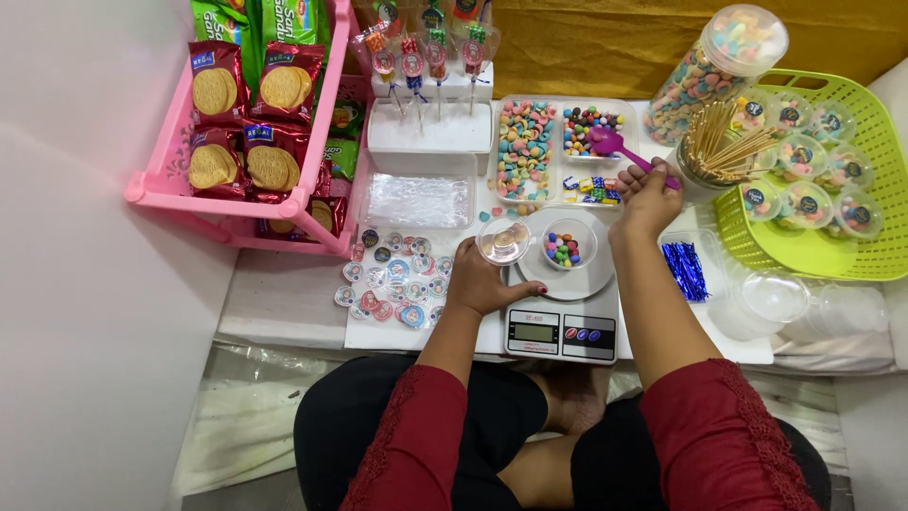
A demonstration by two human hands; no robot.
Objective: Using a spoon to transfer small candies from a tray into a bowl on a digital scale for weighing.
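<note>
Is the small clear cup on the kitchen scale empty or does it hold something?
Partly filled: the clear cup on the scale holds a few mixed-colour candies at its bottom.

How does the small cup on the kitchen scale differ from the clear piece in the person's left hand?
The cup on the scale sits on the white weighing plate and holds a few coloured candies; the clear dome lid holds none. The cup rests free, untouched, while the lid is pinched in the left hand, off the plate's left edge. The cup opens upward; which way the lid faces is unclear. Both are small, round, clear plastic. The right hand grips a pink scoop.
</note>
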